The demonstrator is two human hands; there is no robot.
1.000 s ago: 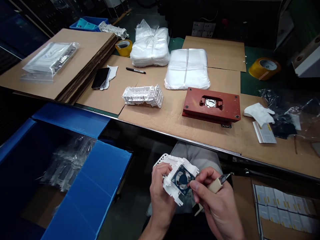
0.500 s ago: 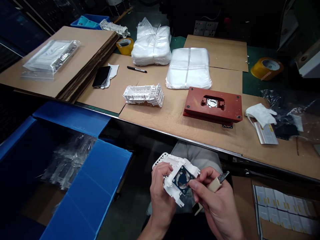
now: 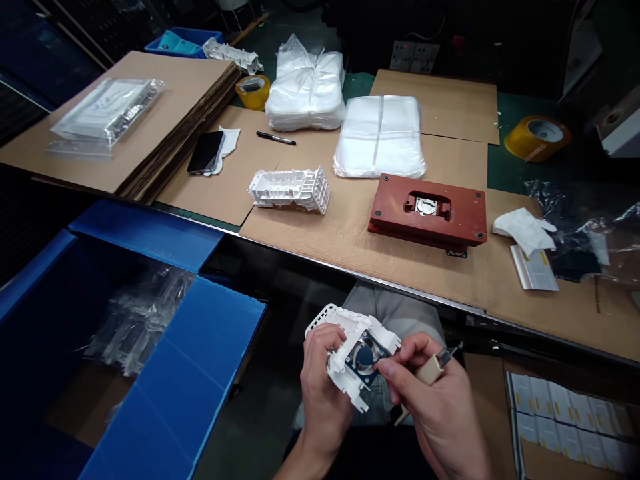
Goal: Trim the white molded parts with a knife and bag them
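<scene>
My left hand (image 3: 325, 383) is wrapped around a white plastic housing (image 3: 357, 320) above my lap. Set against the housing's near face is a small square part (image 3: 364, 357), dark blue with a round centre and screws at its corners, like a fan. My right hand (image 3: 433, 397) touches the right edge of that part with thumb and fingertips. The same hand grips a beige-handled tool (image 3: 429, 371) with a shiny end that points up and right; its kind is unclear. On the table lies another white plastic housing (image 3: 289, 190).
A red fixture block (image 3: 430, 213) sits on the cardboard-covered table, with bundled clear bags (image 3: 380, 137) behind it. At right lie a white glove (image 3: 524, 229) and a tape roll (image 3: 537, 139). A blue bin (image 3: 170, 380) stands lower left, and a carton of white parts (image 3: 565, 420) lower right.
The round centre of the fan-like part shows more dark surface now. The beige tool has tilted slightly in my right hand. Both hands stay in nearly the same place.
</scene>
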